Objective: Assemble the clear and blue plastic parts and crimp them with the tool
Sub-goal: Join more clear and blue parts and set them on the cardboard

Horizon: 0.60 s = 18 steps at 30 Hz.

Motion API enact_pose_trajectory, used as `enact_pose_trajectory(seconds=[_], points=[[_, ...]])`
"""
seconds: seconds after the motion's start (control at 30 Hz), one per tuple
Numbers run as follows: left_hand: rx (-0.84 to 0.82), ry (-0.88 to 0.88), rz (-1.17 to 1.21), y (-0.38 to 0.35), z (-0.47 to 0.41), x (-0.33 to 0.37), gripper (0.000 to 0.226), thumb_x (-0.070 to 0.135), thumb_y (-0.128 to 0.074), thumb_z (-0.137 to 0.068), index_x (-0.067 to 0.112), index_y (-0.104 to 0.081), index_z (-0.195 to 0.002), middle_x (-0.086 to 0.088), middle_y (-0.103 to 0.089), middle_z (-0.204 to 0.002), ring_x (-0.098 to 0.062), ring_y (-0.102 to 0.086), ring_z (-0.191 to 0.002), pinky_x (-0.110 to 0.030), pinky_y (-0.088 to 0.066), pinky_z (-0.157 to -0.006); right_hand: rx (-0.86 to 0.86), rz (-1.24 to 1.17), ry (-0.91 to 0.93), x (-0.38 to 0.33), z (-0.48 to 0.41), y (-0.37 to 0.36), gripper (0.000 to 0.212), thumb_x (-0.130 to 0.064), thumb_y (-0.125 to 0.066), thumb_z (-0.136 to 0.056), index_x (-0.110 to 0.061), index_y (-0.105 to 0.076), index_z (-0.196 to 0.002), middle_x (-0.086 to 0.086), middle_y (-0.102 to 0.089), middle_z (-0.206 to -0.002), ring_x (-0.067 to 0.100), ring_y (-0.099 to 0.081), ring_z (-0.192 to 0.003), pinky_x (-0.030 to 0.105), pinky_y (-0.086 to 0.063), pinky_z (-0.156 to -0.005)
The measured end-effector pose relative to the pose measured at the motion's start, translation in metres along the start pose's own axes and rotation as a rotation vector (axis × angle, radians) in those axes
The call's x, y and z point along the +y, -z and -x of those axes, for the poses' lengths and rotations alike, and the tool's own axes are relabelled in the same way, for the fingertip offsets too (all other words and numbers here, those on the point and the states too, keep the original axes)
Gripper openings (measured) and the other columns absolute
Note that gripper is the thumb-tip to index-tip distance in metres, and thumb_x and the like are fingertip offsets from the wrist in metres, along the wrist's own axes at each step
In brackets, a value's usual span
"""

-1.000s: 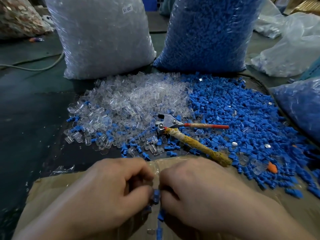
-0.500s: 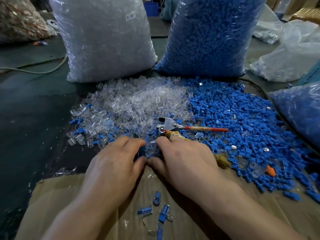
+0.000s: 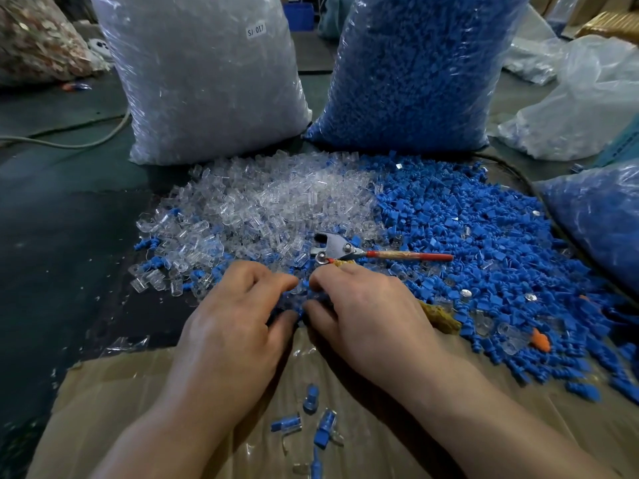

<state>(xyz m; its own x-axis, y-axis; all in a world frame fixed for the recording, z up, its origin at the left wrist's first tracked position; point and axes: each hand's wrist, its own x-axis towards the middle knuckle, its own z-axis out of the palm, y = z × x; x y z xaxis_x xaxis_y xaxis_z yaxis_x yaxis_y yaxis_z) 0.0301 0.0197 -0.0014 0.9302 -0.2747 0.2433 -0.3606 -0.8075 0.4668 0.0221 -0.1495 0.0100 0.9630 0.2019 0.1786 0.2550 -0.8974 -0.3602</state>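
Clear parts [image 3: 262,209] lie heaped on the counter ahead, and blue parts [image 3: 466,243] spread to their right; the two piles meet just beyond the fingertips. Both grips are down at that near edge. The left grip [image 3: 238,316] and right grip [image 3: 366,312] are curled, with thumb and forefinger drawn close and the tips almost touching each other. Bits of blue show between them, but I cannot tell whether either grip holds a part.

The tool [image 3: 333,247] lies just past the right grip, its metal head by that grip's fingertips. One red handle [image 3: 415,256] runs off to the right, and a yellow-wrapped handle [image 3: 439,316] passes under the right grip toward the near right. The right grip is plainly the nearer one for it.

A few joined pieces [image 3: 320,426] lie on the cardboard [image 3: 138,392] between the wrists.

The clear bag [image 3: 207,81] carries a label [image 3: 256,29] reading "SJ 017". The blue bag [image 3: 415,63] shows no writing.
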Motion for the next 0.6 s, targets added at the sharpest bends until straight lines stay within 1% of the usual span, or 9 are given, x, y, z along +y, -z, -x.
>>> enact_pose_trajectory(seconds=[0.07, 0.1, 0.2, 0.33, 0.37, 0.43, 0.47, 0.53, 0.6], points=[[-0.011, -0.017, 0.012, -0.0013, 0.0004, 0.0003, 0.038, 0.023, -0.078, -0.082, 0.026, -0.071, -0.119, 0.014, -0.058, -0.106, -0.009, -0.056, -0.091, -0.018, -0.039, -0.074, 0.015, -0.025, 0.012, -0.0014, 0.0010, 0.0005, 0.018, -0.043, -0.050, -0.094, -0.027, -0.055, -0.100, -0.007, -0.055, -0.090, 0.022, -0.057, -0.080, 0.037, -0.045, -0.063], [-0.008, -0.014, 0.019, -0.0015, 0.0002, 0.0000, 0.036, 0.022, -0.078, -0.081, 0.025, -0.071, -0.117, 0.013, -0.060, -0.105, -0.009, -0.056, -0.092, -0.017, -0.039, -0.075, 0.022, -0.034, 0.015, -0.0019, 0.0012, 0.0007, 0.018, -0.042, -0.050, -0.095, -0.026, -0.056, -0.101, -0.006, -0.056, -0.090, 0.023, -0.057, -0.080, 0.039, -0.046, -0.064], [0.009, 0.011, 0.033, -0.0018, -0.0010, -0.0021, 0.027, 0.020, -0.077, -0.082, 0.024, -0.071, -0.109, 0.013, -0.060, -0.102, -0.006, -0.054, -0.088, -0.010, -0.034, -0.076, 0.040, -0.087, -0.001, -0.0023, 0.0012, 0.0009, 0.018, -0.041, -0.048, -0.097, -0.026, -0.054, -0.103, -0.006, -0.057, -0.094, 0.025, -0.058, -0.082, 0.043, -0.048, -0.069], [0.067, 0.005, 0.073, -0.0029, 0.0010, -0.0025, 0.023, 0.017, -0.078, -0.082, 0.023, -0.070, -0.103, 0.014, -0.057, -0.099, 0.000, -0.054, -0.080, -0.009, -0.039, -0.070, 0.047, -0.135, -0.021, -0.0002, 0.0012, 0.0017, 0.018, -0.041, -0.046, -0.100, -0.026, -0.053, -0.108, -0.006, -0.059, -0.100, 0.022, -0.057, -0.088, 0.042, -0.047, -0.075], [0.098, 0.007, 0.111, -0.0023, 0.0018, -0.0017, 0.024, 0.018, -0.077, -0.082, 0.024, -0.070, -0.105, 0.015, -0.056, -0.099, 0.001, -0.056, -0.080, -0.009, -0.042, -0.069, 0.051, -0.168, -0.025, 0.0000, 0.0010, 0.0023, 0.017, -0.040, -0.047, -0.099, -0.027, -0.053, -0.107, -0.007, -0.059, -0.099, 0.020, -0.057, -0.088, 0.042, -0.046, -0.077], [0.149, -0.019, 0.192, -0.0015, 0.0025, 0.0004, 0.029, 0.019, -0.076, -0.084, 0.025, -0.070, -0.112, 0.016, -0.058, -0.102, 0.003, -0.058, -0.090, -0.004, -0.042, -0.077, 0.054, -0.272, -0.035, -0.0005, 0.0006, 0.0036, 0.013, -0.039, -0.051, -0.098, -0.028, -0.057, -0.103, -0.011, -0.060, -0.094, 0.011, -0.055, -0.087, 0.038, -0.045, -0.078], [0.150, -0.045, 0.230, -0.0012, 0.0028, 0.0017, 0.031, 0.018, -0.074, -0.087, 0.025, -0.069, -0.117, 0.017, -0.059, -0.105, 0.006, -0.057, -0.097, -0.001, -0.039, -0.083, 0.045, -0.331, -0.043, -0.0005, 0.0005, 0.0042, 0.012, -0.039, -0.053, -0.097, -0.029, -0.059, -0.102, -0.012, -0.061, -0.092, 0.006, -0.054, -0.085, 0.034, -0.045, -0.076], [0.126, -0.087, 0.310, -0.0008, 0.0027, 0.0042, 0.032, 0.021, -0.067, -0.094, 0.026, -0.067, -0.126, 0.017, -0.061, -0.112, 0.006, -0.056, -0.108, -0.002, -0.037, -0.090, 0.011, -0.437, -0.071, 0.0009, 0.0005, 0.0044, 0.013, -0.038, -0.055, -0.096, -0.030, -0.062, -0.103, -0.015, -0.064, -0.084, 0.001, -0.057, -0.079, 0.027, -0.046, -0.068], [0.098, -0.088, 0.385, 0.0007, 0.0021, 0.0061, 0.031, 0.030, -0.061, -0.096, 0.029, -0.067, -0.126, 0.018, -0.063, -0.113, 0.001, -0.059, -0.110, -0.004, -0.039, -0.089, -0.028, -0.556, -0.122, 0.0026, 0.0010, 0.0035, 0.011, -0.038, -0.056, -0.096, -0.032, -0.064, -0.102, -0.018, -0.064, -0.072, -0.002, -0.058, -0.066, 0.020, -0.045, -0.058]])
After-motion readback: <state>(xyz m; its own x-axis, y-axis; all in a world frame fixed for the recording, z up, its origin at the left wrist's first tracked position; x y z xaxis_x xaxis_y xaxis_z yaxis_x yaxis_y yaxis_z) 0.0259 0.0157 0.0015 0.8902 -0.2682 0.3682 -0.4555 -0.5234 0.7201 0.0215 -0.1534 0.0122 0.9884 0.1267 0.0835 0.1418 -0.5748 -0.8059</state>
